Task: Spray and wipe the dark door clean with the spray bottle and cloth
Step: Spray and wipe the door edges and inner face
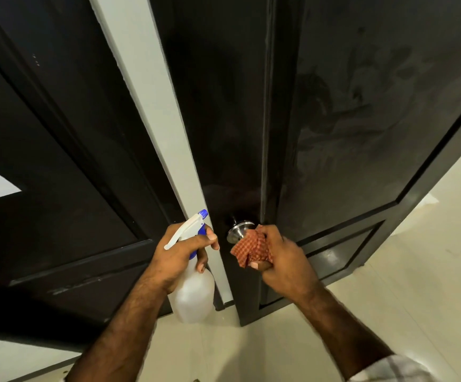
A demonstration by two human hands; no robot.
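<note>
Doorknob (240, 232) of steel on dark door (361, 119), met by checked cloth (252, 248) bunched in right hand (284, 259); spray bottle (193, 282) gripped by left hand (178, 253) beside pale door frame (152, 106), above tiled floor (389, 285).

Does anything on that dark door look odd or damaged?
Yes: the door panel carries cloudy, swirly smears in its upper right area, like half-wiped film. Pale scuff marks also streak the dark panel low on the left.

One head-worn view looks forward and down, close to the door (361, 119) and both hands.
</note>
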